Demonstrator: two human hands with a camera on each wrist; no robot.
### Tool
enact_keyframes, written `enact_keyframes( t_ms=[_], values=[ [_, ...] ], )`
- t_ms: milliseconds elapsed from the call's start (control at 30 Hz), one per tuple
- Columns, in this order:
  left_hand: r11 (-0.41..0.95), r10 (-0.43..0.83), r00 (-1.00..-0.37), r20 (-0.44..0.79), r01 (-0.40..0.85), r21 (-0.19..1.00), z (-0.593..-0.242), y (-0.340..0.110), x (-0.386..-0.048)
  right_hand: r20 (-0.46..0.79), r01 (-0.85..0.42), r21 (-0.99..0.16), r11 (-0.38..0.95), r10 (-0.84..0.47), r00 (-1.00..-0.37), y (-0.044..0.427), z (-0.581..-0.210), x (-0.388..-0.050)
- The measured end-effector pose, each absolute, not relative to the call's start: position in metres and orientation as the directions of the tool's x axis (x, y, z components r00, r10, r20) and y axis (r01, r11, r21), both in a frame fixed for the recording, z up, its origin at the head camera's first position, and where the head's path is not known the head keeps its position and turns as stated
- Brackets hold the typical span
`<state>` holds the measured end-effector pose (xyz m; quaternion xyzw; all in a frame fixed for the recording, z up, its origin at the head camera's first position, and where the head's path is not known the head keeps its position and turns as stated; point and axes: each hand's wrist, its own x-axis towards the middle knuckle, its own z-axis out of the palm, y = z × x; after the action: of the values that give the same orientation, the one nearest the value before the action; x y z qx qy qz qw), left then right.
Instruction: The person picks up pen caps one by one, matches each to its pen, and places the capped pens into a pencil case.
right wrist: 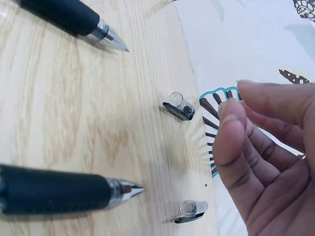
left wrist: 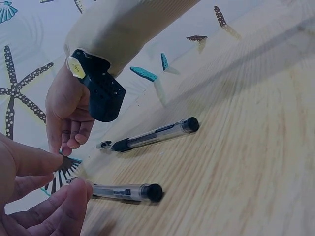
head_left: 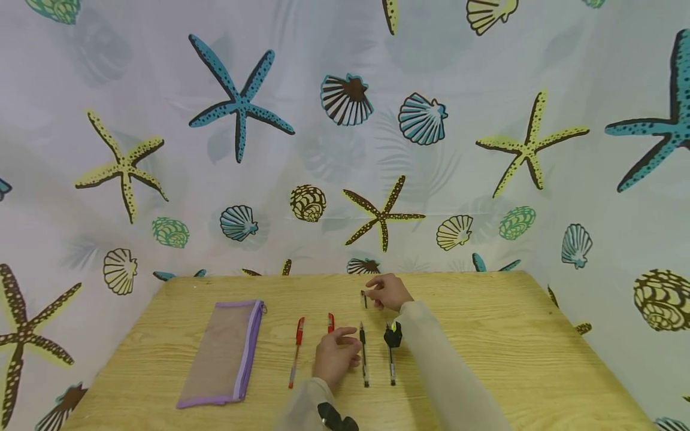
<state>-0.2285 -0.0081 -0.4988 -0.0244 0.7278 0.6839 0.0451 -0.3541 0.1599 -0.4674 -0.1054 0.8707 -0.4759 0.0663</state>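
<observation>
In the head view my right hand [head_left: 390,291] hovers at the far side of the table beside a clear pen cap [head_left: 363,298] with a black clip. The right wrist view shows its thumb and fingers bent near each other with nothing visible between them; a second cap [right wrist: 191,210] lies on the wood. My left hand [head_left: 336,354] is nearest the left black pen [head_left: 363,362], fingers loosely bent around an empty gap. That pen and the right black pen [head_left: 392,365] lie uncapped, tips pointing away. A red pen [head_left: 331,322] is partly hidden behind the left hand.
Another red pen [head_left: 296,353] lies further left. Beyond it is a mesh zip pouch [head_left: 221,353] with purple edging. A curtain [head_left: 302,149] printed with starfish and shells hangs behind the wooden table [head_left: 512,335].
</observation>
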Motion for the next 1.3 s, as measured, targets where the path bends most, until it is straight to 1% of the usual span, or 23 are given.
enact_keyframes(
  t_ms=[400,600,767,867,1100,1300],
  values=[
    [0.088,-0.052,-0.986,-0.161,-0.165,0.982,-0.505,0.005,-0.226,-0.056,-0.080,-0.835,0.545,-0.229,-0.972,0.160,-0.470,-0.355],
    [0.095,-0.067,-0.988,-0.142,-0.148,0.984,-0.499,0.011,-0.223,-0.064,-0.067,-0.835,0.546,-0.218,-0.974,0.159,-0.471,-0.357],
    [0.114,-0.084,-0.983,-0.160,-0.169,0.979,-0.498,0.015,-0.223,-0.081,-0.045,-0.834,0.550,-0.203,-0.976,0.157,-0.474,-0.360],
    [0.134,-0.106,-0.983,-0.153,-0.167,0.977,-0.498,0.018,-0.222,-0.087,-0.034,-0.834,0.551,-0.192,-0.978,0.156,-0.474,-0.361],
    [0.221,-0.153,-0.984,-0.095,-0.127,0.967,-0.500,0.023,-0.222,-0.083,-0.037,-0.837,0.546,-0.193,-0.978,0.153,-0.480,-0.364],
    [0.242,-0.174,-0.978,-0.114,-0.155,0.958,-0.501,0.027,-0.225,-0.109,-0.013,-0.838,0.545,-0.192,-0.975,0.153,-0.487,-0.369]
  ],
)
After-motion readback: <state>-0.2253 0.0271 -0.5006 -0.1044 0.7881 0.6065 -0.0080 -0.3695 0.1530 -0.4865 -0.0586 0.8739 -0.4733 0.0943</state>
